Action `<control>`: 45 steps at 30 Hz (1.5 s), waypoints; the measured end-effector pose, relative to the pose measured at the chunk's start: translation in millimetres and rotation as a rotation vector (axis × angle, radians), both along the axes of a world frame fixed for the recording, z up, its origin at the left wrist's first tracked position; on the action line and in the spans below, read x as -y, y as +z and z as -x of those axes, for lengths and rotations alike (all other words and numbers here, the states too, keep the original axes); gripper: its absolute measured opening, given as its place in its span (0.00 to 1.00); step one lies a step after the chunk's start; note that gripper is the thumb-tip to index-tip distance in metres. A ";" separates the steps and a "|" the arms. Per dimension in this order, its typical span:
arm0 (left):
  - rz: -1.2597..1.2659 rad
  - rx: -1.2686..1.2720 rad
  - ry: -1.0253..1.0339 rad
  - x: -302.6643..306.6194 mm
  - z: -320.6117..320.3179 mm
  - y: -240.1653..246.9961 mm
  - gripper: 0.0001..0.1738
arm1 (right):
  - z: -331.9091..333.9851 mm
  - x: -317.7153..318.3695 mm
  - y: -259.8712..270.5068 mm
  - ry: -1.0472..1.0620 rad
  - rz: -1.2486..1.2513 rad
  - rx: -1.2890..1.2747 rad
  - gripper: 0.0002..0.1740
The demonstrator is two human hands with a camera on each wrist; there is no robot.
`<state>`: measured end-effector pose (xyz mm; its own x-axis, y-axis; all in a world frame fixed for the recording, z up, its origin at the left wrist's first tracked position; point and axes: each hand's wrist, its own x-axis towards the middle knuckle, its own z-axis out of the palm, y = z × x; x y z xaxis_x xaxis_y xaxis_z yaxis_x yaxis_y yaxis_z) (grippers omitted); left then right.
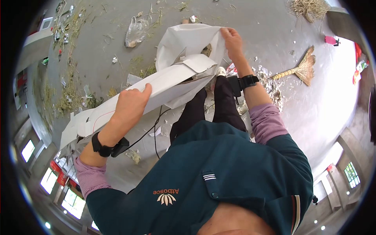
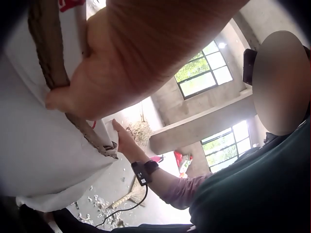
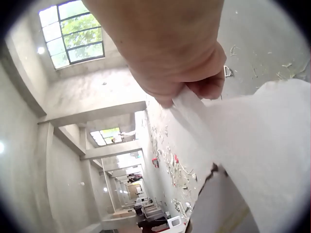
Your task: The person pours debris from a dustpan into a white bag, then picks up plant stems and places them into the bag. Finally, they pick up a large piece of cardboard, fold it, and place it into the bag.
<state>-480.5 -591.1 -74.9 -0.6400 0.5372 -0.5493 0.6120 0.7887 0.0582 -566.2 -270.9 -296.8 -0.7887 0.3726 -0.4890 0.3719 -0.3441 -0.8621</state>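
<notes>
My left hand [image 1: 131, 103] grips the edge of a long, folded white board [image 1: 160, 83]. In the left wrist view, the thumb of that hand [image 2: 121, 63] presses on the board's torn brown edge [image 2: 51, 46]. At the far end, a white sack or sheet [image 1: 172, 45] spreads in a wide loop beside the board. My right hand [image 1: 234, 43] pinches its upper right rim; in the right wrist view the white material [image 3: 262, 131] bunches between the thumb and curled fingers of this hand [image 3: 170, 53]. What lies inside the fold is mostly hidden.
A clear plastic bag [image 1: 136, 32] lies on the grey floor beyond the board. Straw and scraps are strewn at the left. On the right are a straw broom [image 1: 304, 67] and a litter pile [image 1: 274, 88]. A black cable [image 1: 150, 127] hangs below the board.
</notes>
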 end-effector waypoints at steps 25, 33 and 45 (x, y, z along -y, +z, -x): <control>0.116 -0.029 0.061 -15.4 84.8 -102.7 0.12 | 2.3 16.8 35.5 0.956 -0.946 -0.007 0.14; 0.025 -0.026 -0.090 -63.0 48.7 -75.0 0.11 | 18.0 23.0 11.3 0.825 -1.375 -0.379 0.08; 0.037 0.054 -0.073 -71.9 40.1 -65.1 0.16 | 21.8 42.7 40.7 0.622 -0.923 -0.254 0.12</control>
<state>-520.6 -519.1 -140.0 -0.5687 0.5598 -0.6026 0.6647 0.7443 0.0640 -588.0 -313.5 -256.1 -0.9994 0.0172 -0.0312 0.0350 0.6433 -0.7648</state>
